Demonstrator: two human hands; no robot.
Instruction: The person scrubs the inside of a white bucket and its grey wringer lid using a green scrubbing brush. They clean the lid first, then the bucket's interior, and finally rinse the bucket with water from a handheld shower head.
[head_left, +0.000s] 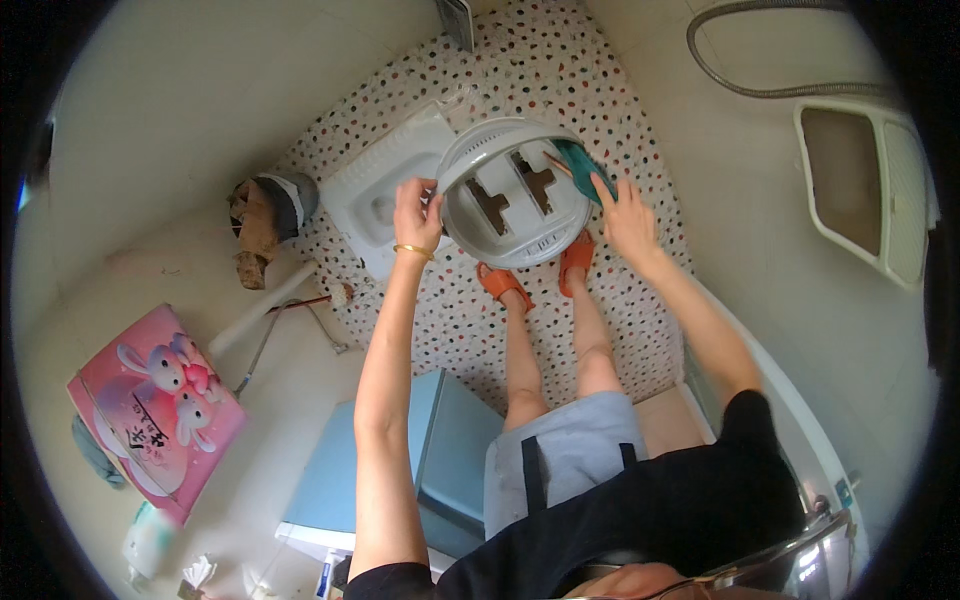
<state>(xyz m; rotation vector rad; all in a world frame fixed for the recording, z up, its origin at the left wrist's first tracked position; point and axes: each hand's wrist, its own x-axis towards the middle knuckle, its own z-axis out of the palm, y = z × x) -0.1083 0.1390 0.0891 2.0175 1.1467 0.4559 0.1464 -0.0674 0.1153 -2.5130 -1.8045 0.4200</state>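
Observation:
Before me is a round, light grey plastic tub (517, 251) with an arched handle and two dark T-shaped patches in its base. My left hand (418, 215) grips its left rim, with a gold-coloured bangle at the wrist. My right hand (628, 225) is at the right side of the tub, closed around a teal item (579, 169) that looks like a cloth or a scrubber. A thin brown stick-like piece (556, 163) shows beside it inside the tub; whether they are joined is unclear. The tub is held over the floor, partly overlapping a white squat toilet (352, 187).
Pebble-patterned flooring (450, 330) lies under my orange slippers (504, 285). A bin (300, 195) with cardboard stands left, near a brush (341, 294). A pink rabbit-print panel (165, 405), blue cabinet (352, 465), metal shower hose (750, 91) and white-framed wall unit (840, 180) surround me.

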